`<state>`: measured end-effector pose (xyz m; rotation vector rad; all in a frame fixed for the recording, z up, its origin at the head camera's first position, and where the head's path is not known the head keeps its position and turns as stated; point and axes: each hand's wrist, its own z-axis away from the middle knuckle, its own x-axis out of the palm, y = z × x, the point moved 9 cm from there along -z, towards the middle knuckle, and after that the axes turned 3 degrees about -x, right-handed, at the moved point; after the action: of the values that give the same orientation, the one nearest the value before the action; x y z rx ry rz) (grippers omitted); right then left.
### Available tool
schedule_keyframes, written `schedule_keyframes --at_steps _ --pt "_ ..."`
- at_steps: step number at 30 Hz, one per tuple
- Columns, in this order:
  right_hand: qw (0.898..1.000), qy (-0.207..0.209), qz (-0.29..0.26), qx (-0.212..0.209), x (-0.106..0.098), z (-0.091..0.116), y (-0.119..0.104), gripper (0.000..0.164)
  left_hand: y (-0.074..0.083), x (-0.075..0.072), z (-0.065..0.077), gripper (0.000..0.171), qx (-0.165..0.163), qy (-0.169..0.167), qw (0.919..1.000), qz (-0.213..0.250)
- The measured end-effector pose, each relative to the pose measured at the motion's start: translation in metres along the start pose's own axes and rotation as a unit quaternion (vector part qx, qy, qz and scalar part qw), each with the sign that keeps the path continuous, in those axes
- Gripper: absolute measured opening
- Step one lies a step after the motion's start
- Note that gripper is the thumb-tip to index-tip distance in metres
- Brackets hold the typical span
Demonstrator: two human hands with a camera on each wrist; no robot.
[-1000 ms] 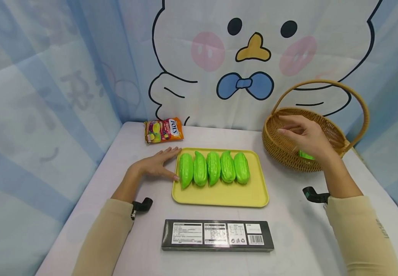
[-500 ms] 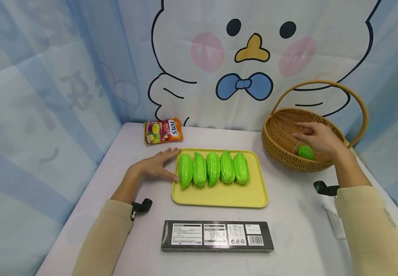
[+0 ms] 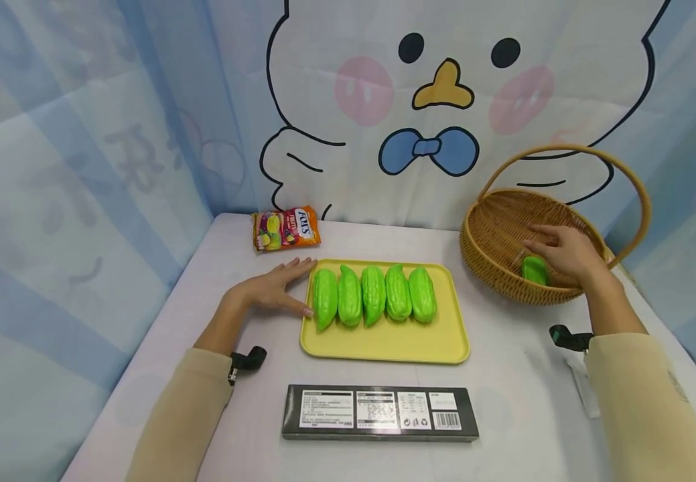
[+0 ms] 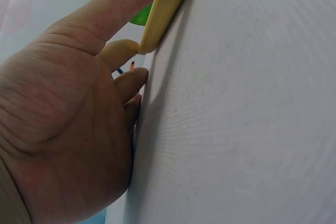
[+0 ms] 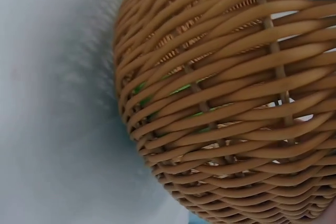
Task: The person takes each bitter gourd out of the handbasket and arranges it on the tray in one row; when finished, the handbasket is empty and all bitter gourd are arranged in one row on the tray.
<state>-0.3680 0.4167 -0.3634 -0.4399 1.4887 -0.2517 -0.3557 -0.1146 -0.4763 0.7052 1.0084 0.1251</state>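
Note:
My left hand (image 3: 272, 288) rests on the table beside the yellow tray (image 3: 384, 345), its thumb and fingertips touching the tray's left edge. In the left wrist view, the thumb (image 4: 121, 9) lies along the tray's side. A row of several green bitter gourds (image 3: 374, 294) lies on the tray. My right hand (image 3: 567, 253) reaches inside the wicker basket (image 3: 498, 278), just above another green gourd (image 3: 534, 270), with thumb and forefinger pointing left. The right wrist view is filled by the basket's woven wall (image 5: 231, 87); bits of green show through the gaps, and the hand is mostly hidden.
An orange candy bag (image 3: 286, 228) lies at the back left of the table. In front of the tray is a long black box (image 3: 380, 413) with white labels. A white object (image 3: 584, 388) is partly covered by the right sleeve. A patterned curtain hangs behind.
My right hand has lowered from above the basket into it, moving right, so more of the gourd inside shows. The basket has shifted slightly. My left hand stays at the tray's edge.

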Motion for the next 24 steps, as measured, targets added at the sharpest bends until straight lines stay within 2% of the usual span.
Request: schedule_keyframes --at_steps 6,14,19,24 --pt "1.000 0.020 -0.008 0.011 0.005 0.011 0.007 0.072 0.002 -0.001 0.001 0.121 0.000 0.001 1.0000 -0.001" --pt "0.998 -0.008 -0.025 0.050 0.013 0.021 0.021 0.068 0.001 0.000 0.001 0.122 0.000 -0.006 1.0000 0.000" --pt "0.997 -0.031 -0.042 0.050 0.022 0.024 0.026 0.066 0.001 0.001 0.000 0.122 0.000 -0.004 1.0000 0.004" --pt "0.998 -0.023 -0.036 0.044 0.026 0.025 0.027 0.067 0.001 0.001 0.000 0.122 -0.003 -0.004 1.0000 0.004"
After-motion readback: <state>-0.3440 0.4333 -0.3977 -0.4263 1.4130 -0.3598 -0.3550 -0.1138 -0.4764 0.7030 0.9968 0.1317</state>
